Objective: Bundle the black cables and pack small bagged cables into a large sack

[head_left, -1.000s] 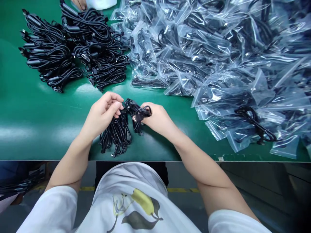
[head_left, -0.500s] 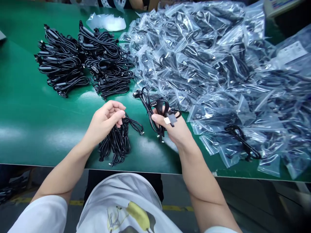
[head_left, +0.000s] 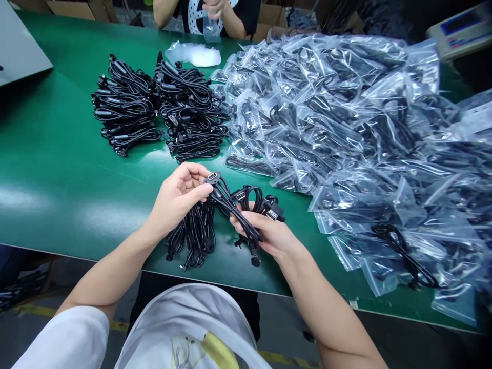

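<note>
My left hand (head_left: 187, 189) pinches the connector end of a black cable (head_left: 230, 205), a flat plug with an oval metal port facing up. The bundled length of that cable slants down to the right, across the fingers of my right hand (head_left: 265, 225). My right hand is closed around several coiled black cables (head_left: 255, 197), their plugs sticking out above the thumb. Beneath my left hand, a small pile of black cables (head_left: 194, 238) lies near the table's front edge.
Stacked black cable bundles (head_left: 130, 102) lie at the back left. Clear bags with cables (head_left: 326, 113) cover the right side, with one loose cable (head_left: 405, 256) on top. Flat clear bags (head_left: 194, 54) lie behind the stacks. Across the green table (head_left: 77, 179), a person's hands (head_left: 214, 9) hold a bag.
My left hand has taken hold of a cable's connector end, and that cable now lies across my right hand. The camera view has tilted up, showing the person opposite.
</note>
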Motion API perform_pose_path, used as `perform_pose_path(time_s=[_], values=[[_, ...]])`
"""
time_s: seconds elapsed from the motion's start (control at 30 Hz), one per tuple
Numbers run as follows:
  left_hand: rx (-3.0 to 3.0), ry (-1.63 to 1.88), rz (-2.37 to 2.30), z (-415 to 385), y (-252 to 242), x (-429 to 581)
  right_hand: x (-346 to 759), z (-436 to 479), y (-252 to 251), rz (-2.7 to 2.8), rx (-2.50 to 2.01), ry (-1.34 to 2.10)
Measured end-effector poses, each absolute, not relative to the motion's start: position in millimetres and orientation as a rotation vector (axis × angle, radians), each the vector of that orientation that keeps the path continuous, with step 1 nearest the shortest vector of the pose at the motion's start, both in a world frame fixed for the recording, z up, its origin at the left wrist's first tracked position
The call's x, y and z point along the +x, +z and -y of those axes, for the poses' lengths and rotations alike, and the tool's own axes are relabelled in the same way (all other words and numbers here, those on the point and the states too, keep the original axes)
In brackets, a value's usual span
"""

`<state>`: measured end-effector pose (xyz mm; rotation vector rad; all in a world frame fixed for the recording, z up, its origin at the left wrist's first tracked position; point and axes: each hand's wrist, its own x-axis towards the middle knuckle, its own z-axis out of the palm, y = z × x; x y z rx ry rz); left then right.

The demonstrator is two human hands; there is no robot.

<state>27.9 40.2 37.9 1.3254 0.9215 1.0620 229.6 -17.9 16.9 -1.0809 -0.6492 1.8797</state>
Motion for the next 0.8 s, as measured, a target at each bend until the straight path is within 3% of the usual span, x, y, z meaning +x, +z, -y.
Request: perform_pose_path(time_s=[0.2,0.47,0.8], values=[[1.291,1.083,-0.909,-40.5,37.6,28.0,225.1,19.9,19.3,0.664,-1.12,1.674],[1.501,0.524,-0.726,-24.3,36.4,39.2,220.8,14.9,14.1,0.758,-1.211,1.262],[1.429,0.456,-0.728,-20.1,28.5,44.7,222.2,14.2,16.1,0.785,-1.244,1.183]])
